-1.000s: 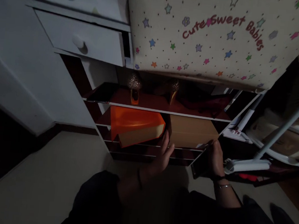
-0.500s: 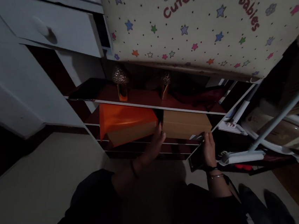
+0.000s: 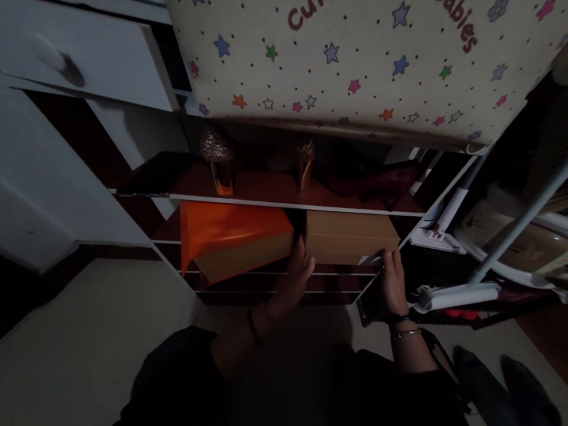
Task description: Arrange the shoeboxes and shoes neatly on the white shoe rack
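It looks like a home: glittery heels (image 3: pixel 217 146) (on a shelf (image 3: pixel 261 187)) beneath star-printed cloth (image 3: pixel 302 77).

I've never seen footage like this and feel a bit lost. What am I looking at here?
There's no machine: these are a person's bare hands, filmed by one camera worn on the head, looking forward and down. Below a dark red shelf sits a brown box. The left hand is at its left end, the right hand at its right; how firmly they hold it is unclear. An orange package lies to the left, and glittery heeled shoes stand on the shelf above.
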Available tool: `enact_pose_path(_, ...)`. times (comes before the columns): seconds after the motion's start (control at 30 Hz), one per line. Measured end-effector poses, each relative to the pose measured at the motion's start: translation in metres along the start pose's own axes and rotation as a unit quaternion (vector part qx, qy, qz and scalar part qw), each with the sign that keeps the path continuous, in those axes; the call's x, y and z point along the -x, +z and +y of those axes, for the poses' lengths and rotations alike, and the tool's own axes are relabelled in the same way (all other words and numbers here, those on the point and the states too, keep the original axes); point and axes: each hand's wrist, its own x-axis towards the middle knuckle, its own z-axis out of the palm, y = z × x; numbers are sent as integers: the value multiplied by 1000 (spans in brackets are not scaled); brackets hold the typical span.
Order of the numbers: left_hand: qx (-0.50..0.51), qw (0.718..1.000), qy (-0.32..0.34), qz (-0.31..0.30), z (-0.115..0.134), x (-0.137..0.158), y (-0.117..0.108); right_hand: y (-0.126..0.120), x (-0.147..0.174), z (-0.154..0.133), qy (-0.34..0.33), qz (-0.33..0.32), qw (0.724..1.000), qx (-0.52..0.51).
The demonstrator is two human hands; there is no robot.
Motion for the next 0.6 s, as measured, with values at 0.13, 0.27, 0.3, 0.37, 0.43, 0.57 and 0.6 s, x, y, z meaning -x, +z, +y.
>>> enact_pose_path(0.13, -6, 1000, -5, -6, -2, 1, 2, 0, 1, 1, 3, -1, 1000, -3)
enact_pose_path(0.27, -23, 1000, -2, -1, -1, 0, 2, 1, 2, -1, 6, -8, 1000, -3)
enact_pose_path(0.3, -24, 1000, 0, -1, 0, 0, 2, 1, 2, -1, 4, -9, 1000, 1)
enact_pose_path(0.37, -25, 1000, 2, -5, 2, 1, 1, 1, 4, -3, 7, -6, 1000, 12)
enact_pose_path(0.43, -31, 999, -6, -7, 3, 3, 0, 2, 6, -4, 15, 6, 1000, 18)
enact_pose_path(0.57, -38, 999, -21, -6, 3, 5, -2, 2, 12, -5, 20, 40, 999, 26)
enact_pose_path(0.6, -37, 999, -25, -9, 3, 6, -2, 1, 14, -6, 10, 51, 998, 27)
